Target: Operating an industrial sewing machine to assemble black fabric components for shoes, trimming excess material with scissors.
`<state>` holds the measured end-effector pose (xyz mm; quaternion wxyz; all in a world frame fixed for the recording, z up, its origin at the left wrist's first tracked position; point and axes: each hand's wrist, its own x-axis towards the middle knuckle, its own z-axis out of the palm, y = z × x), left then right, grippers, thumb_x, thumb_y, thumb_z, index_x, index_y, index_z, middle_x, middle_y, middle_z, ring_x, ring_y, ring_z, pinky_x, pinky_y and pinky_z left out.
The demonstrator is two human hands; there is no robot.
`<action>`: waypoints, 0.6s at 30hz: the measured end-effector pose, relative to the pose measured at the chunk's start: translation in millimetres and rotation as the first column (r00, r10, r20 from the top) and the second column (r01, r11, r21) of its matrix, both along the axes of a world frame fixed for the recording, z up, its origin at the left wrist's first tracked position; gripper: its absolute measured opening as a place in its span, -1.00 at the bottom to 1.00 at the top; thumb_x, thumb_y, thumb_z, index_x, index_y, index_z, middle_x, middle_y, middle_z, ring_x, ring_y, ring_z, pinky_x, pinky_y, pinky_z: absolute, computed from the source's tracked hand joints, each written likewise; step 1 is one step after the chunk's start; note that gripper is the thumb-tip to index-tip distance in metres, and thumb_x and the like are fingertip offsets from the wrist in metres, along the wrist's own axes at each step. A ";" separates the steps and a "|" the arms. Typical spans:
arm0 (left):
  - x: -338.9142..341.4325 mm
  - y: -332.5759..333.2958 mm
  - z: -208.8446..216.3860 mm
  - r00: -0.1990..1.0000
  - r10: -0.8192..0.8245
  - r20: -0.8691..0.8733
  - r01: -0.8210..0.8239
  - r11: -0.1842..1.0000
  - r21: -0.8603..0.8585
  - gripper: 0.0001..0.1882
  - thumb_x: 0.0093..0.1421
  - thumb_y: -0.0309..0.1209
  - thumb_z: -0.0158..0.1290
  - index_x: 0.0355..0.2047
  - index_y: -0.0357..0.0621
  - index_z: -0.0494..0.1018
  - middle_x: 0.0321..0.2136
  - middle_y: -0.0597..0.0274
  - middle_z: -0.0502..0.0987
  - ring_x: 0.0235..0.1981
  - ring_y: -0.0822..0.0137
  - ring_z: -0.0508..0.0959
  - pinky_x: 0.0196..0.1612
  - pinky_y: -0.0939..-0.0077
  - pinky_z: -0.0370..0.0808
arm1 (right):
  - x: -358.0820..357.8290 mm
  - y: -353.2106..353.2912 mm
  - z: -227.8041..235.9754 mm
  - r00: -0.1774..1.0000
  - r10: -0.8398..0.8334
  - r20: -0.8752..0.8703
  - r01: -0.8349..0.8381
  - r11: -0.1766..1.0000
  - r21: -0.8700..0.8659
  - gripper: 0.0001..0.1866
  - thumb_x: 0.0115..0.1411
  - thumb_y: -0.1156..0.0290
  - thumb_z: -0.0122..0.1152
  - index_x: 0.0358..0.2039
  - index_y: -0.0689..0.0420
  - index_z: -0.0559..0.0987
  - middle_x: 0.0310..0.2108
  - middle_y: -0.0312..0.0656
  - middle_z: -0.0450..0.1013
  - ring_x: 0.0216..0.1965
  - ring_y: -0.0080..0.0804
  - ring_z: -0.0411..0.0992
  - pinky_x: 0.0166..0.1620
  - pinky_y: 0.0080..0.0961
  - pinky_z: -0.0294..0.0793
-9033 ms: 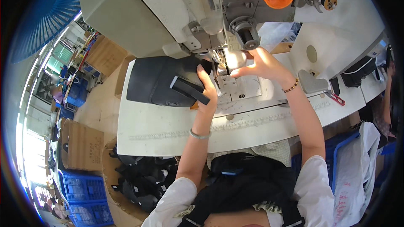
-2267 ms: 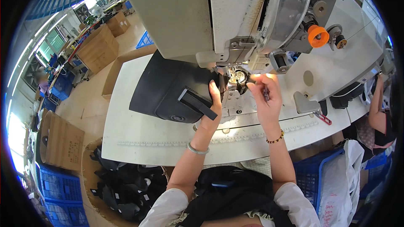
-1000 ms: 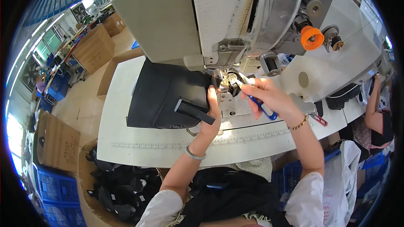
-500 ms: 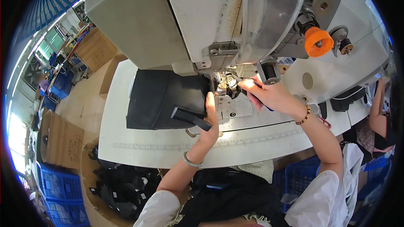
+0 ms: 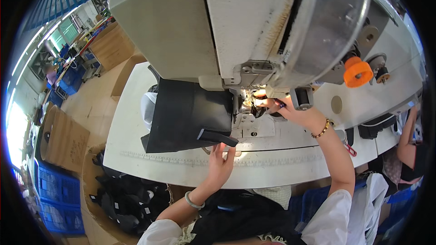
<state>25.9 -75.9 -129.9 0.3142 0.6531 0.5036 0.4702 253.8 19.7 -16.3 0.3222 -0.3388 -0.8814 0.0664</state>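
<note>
A black leather-like piece (image 5: 193, 113) lies on the white sewing-machine table, its right edge beside the lit needle area (image 5: 247, 102). A short black strap (image 5: 215, 137) sticks out from its near right corner. My left hand (image 5: 220, 165) is under that strap, thumb and fingers apart, the fingertips partly hidden by it. Close to the needle, my right hand (image 5: 295, 111) is closed around a small dark tool (image 5: 281, 104). Its kind is mostly hidden by my fingers. The machine head (image 5: 245, 22) hangs over the piece.
A ruler scale (image 5: 272, 159) runs along the table's front. An orange knob (image 5: 357, 71) sits on the machine's right side. Below left stands a cardboard box (image 5: 88, 199) with black pieces inside, near blue crates (image 5: 59, 195). Another person's arm (image 5: 407, 131) shows at far right.
My left hand has drawn back from the piece's right edge toward the table's front. My right hand stays by the needle. The view has shifted, and a pale thing shows behind the piece's left edge.
</note>
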 end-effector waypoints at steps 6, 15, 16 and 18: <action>-6.6 -3.8 -5.1 0.990 -0.040 0.132 0.047 0.997 -0.055 -0.88 0.18 -0.50 -0.14 -0.41 -0.30 0.36 -0.39 0.16 0.47 -0.30 0.33 0.48 -0.25 0.55 0.37 | -1.4 4.0 -23.6 0.999 -0.001 0.051 -0.010 0.976 0.215 -0.89 -0.15 0.42 0.17 -0.56 0.11 0.46 -0.61 -0.28 0.36 -0.60 -0.33 0.33 -0.44 -0.40 0.27; -5.7 -4.2 -7.7 0.991 -0.006 0.133 0.006 1.000 0.001 -0.91 0.11 -0.51 -0.07 -0.48 -0.29 0.37 -0.49 0.12 0.48 -0.44 0.27 0.49 -0.43 0.52 0.38 | -20.8 -15.0 4.4 0.992 -0.096 0.087 0.088 0.992 0.092 -0.88 -0.16 0.51 0.17 -0.52 0.19 0.47 -0.65 -0.19 0.37 -0.60 -0.26 0.39 -0.49 -0.43 0.40; -5.4 -4.7 -7.2 0.991 0.001 0.133 0.003 1.000 -0.029 -0.91 0.11 -0.51 -0.07 -0.48 -0.30 0.37 -0.50 0.13 0.48 -0.44 0.27 0.49 -0.43 0.52 0.38 | -23.5 -16.8 7.7 0.992 -0.095 0.088 0.087 0.992 0.092 -0.88 -0.16 0.51 0.17 -0.52 0.19 0.47 -0.65 -0.19 0.37 -0.60 -0.26 0.39 -0.49 -0.43 0.40; -5.9 -5.6 -8.0 0.991 0.008 0.132 -0.004 0.999 -0.031 -0.91 0.10 -0.50 -0.06 -0.48 -0.29 0.37 -0.50 0.13 0.48 -0.45 0.27 0.49 -0.43 0.52 0.38 | -28.2 -18.3 11.7 0.969 -0.123 0.213 0.045 0.939 0.341 -0.87 -0.13 0.52 0.17 -0.49 0.21 0.48 -0.61 -0.16 0.40 -0.59 -0.23 0.39 -0.48 -0.42 0.41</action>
